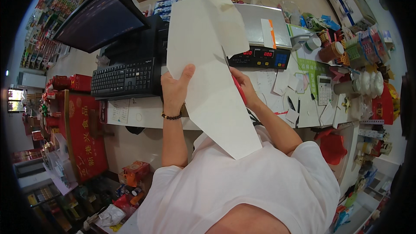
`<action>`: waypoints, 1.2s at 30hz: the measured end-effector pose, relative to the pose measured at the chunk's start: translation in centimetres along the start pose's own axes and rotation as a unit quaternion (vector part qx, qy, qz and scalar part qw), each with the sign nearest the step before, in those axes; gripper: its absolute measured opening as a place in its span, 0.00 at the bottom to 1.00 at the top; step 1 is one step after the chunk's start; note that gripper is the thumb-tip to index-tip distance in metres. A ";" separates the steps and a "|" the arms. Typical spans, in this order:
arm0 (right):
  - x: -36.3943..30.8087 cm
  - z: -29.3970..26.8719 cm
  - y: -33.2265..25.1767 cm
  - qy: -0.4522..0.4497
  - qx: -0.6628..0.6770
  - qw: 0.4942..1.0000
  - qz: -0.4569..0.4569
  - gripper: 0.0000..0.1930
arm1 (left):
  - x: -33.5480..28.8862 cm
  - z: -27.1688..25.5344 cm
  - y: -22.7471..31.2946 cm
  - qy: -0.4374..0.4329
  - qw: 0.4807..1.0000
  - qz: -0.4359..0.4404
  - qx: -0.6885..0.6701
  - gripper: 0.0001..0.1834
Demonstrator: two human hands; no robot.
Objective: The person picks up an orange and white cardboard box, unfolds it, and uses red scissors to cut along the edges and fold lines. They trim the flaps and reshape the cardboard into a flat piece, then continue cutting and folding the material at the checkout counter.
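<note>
A large white sheet of stiff paper or card (201,56) stretches from above the counter down to my chest, with a cut-in, folded flap at its upper right. My left hand (175,87) grips its left edge, thumb on top and fingers underneath. My right hand (243,84) is closed on red-handled scissors (238,89) at the right edge. Their dark blade shows at the slit below the flap; the rest is hidden by the sheet and my fingers.
Left of the sheet are a black keyboard (125,77) and a monitor (102,17). A digital scale (260,56) stands behind its right side. Pens, paper scraps, a white calculator (324,90) and jars (331,52) lie to the right. A red-draped table (86,134) is at far left.
</note>
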State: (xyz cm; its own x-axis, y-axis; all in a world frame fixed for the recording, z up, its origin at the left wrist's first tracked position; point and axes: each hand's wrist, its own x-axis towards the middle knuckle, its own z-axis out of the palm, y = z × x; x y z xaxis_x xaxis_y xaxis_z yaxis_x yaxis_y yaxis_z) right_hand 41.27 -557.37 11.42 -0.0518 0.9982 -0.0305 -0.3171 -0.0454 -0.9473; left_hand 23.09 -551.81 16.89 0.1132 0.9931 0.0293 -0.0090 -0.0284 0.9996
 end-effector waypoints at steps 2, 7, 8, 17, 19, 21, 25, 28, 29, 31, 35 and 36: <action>0.1 -0.1 0.1 -0.002 0.003 1.000 -0.008 0.22 | -0.1 0.1 -0.1 -0.010 1.000 0.000 -0.005 0.17; 0.1 0.1 -0.1 0.000 0.008 1.000 -0.010 0.21 | -0.3 0.1 -0.1 -0.009 1.000 0.007 0.000 0.17; 0.2 0.1 -0.1 0.003 0.007 1.000 -0.015 0.21 | -0.2 0.0 -0.1 -0.012 1.000 0.003 0.006 0.17; 0.2 0.1 0.6 0.023 0.021 0.999 -0.019 0.20 | -0.1 0.3 0.4 -0.007 1.000 0.023 0.016 0.16; 0.2 0.1 0.7 0.019 0.023 0.999 -0.025 0.20 | -0.2 0.3 0.3 -0.007 1.000 0.020 0.004 0.16; 0.1 0.1 0.6 0.014 0.027 0.999 -0.026 0.20 | -0.2 0.2 0.4 -0.013 1.000 0.012 0.001 0.16; 0.3 0.1 0.4 0.008 0.042 0.999 -0.029 0.19 | 0.1 0.3 0.1 -0.011 1.000 0.026 0.012 0.15; 0.3 0.2 0.3 0.009 0.046 0.998 -0.037 0.19 | 0.3 0.3 0.0 -0.012 0.999 0.032 0.014 0.14; 0.3 0.3 0.2 0.011 0.045 0.998 -0.042 0.19 | 0.2 0.3 0.0 -0.012 0.999 0.031 0.016 0.14; 0.3 0.5 0.1 0.013 0.041 0.998 -0.046 0.19 | 0.1 0.2 0.1 -0.014 0.999 0.030 0.012 0.14; 0.3 0.4 0.4 0.017 0.030 0.998 -0.049 0.19 | 0.0 0.3 0.3 -0.021 0.999 0.029 0.005 0.15; 0.3 0.3 0.5 0.018 0.026 0.998 -0.051 0.19 | 0.1 0.2 0.3 -0.022 0.999 0.028 0.006 0.15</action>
State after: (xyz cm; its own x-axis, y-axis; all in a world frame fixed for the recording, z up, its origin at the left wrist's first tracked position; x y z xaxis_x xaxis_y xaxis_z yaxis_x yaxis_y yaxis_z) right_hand 40.82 -557.09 11.06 0.0180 0.9984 0.0528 -0.3680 0.0557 -0.9281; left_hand 23.34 -551.75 17.20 0.1563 0.9840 0.0852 -0.0054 -0.0854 0.9963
